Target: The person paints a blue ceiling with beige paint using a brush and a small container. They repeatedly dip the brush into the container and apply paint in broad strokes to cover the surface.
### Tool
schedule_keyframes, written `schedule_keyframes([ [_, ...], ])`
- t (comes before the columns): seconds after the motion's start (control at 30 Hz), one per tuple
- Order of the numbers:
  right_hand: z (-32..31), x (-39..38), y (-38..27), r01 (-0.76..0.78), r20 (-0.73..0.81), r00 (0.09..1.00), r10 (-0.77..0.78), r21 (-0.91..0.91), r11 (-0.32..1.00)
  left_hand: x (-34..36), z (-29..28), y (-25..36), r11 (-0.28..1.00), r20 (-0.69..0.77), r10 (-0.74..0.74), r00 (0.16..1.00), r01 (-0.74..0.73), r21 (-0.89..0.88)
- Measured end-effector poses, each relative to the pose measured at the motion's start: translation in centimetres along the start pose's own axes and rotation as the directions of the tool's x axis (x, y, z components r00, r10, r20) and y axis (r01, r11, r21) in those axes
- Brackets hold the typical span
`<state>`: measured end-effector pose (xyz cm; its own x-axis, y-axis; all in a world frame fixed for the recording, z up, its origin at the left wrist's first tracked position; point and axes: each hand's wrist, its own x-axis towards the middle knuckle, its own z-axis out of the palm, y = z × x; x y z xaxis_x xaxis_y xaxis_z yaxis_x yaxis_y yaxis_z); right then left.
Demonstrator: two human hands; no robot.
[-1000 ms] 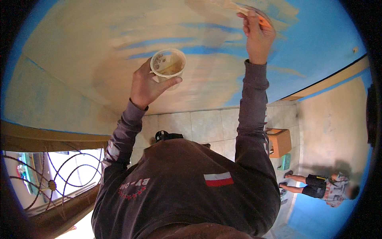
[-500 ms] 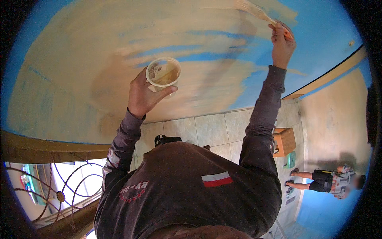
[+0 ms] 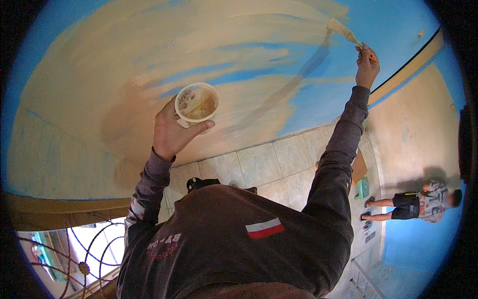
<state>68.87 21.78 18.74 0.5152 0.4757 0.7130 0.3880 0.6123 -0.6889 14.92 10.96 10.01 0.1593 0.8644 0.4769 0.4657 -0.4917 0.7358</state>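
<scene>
My left hand (image 3: 169, 132) grips a translucent plastic tub (image 3: 200, 103) with beige paint inside, held in front of a wall (image 3: 124, 55) covered in streaky beige over bright blue. Up at the right, my right hand (image 3: 367, 67) is closed round the handle of a flat paintbrush (image 3: 343, 31), whose bristles are at the wall near the border between beige and blue, casting a long shadow leftward and down.
Tiled floor (image 3: 259, 164) runs along the wall's foot. At the right, another person (image 3: 418, 207) stands by a second painted wall, near an orange stool (image 3: 357, 169) and a green stool (image 3: 362, 188). A window with curved bars (image 3: 84, 249) is at the lower left.
My right hand and brush have swept rightward and down along the wall. The tub in my left hand has shifted left and down in the view. The view has also turned slightly.
</scene>
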Motion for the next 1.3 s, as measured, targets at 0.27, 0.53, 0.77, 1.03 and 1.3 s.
schedule_keyframes([
  [0.27,2.0,-3.7,-2.8,0.017,-0.035,0.999,-0.012,0.159,0.987,-0.3,0.7,-0.4,0.997,0.005,-0.006,1.0,0.006,-0.079],
  [0.53,16.6,-13.4,-6.8,-0.103,0.433,0.901,-0.022,0.263,0.959,-0.3,1.1,-0.7,0.999,0.0,0.032,0.999,-0.032,0.004],
  [0.77,19.3,-12.7,-4.3,0.0,0.394,0.913,-0.104,0.255,0.967,-0.6,1.3,-0.8,1.0,-0.025,0.004,1.0,-0.005,-0.003],
  [1.03,9.1,-6.4,-1.2,-0.006,0.211,0.977,-0.027,0.157,0.988,-1.4,0.7,-1.4,1.0,-0.041,0.009,0.999,-0.01,-0.02],
  [1.3,1.9,-2.4,1.2,-0.053,0.078,0.996,0.049,0.054,0.997,-2.3,-0.1,-1.0,0.999,-0.013,0.004,1.0,-0.005,-0.048],
])
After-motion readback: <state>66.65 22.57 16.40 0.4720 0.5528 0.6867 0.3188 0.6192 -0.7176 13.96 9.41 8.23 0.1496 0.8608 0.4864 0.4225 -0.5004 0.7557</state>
